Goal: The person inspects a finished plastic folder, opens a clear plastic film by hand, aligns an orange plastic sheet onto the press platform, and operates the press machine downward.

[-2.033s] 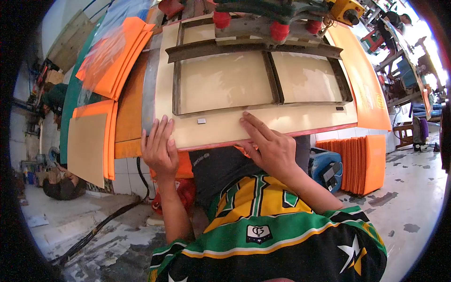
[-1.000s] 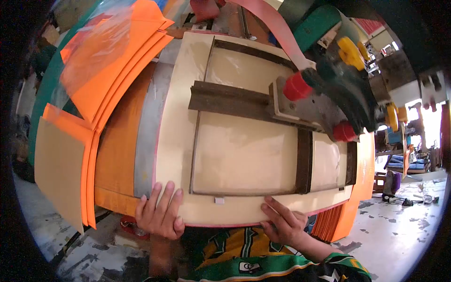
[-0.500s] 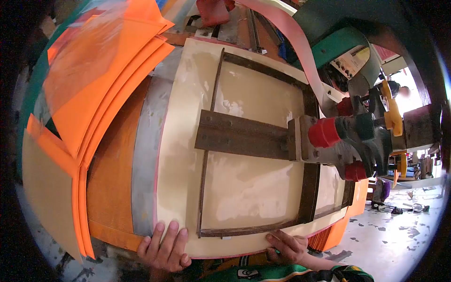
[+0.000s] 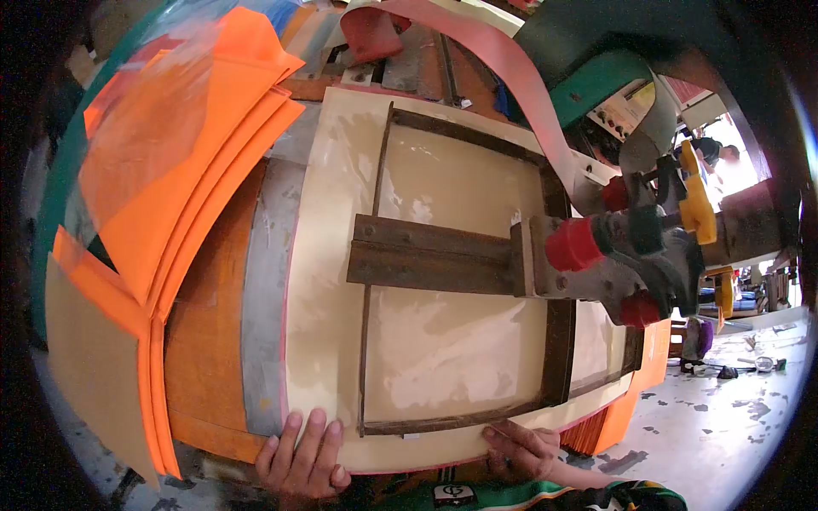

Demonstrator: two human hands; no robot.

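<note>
A cream-coloured flat board (image 4: 315, 341) with a thin pink edge lies before me. On it rests a dark metal frame (image 4: 554, 358) with crossbars, under a thick metal arm (image 4: 434, 255). My left hand (image 4: 305, 451) lies over the board's near left corner, its fingers stretched out and slightly apart on the surface. Further right, my right hand (image 4: 521, 450) is closed over the board's near edge, its bent fingers close to the frame's near bar. The undersides of both hands are hidden.
Orange folded sheets (image 4: 196, 170) under clear plastic stand at the left, beside a brown board (image 4: 94, 366). Clamp parts with red knobs (image 4: 575, 245) and yellow handles (image 4: 697, 204) sit at the right. A pink strap (image 4: 520, 68) curves above. More orange sheets (image 4: 601, 426) lie beneath the board. A person (image 4: 711, 153) is in the background.
The view has shifted slightly, so the board and frame appear a little lower and further left. Both hands keep their places at the board's near edge. More of the background person shows.
</note>
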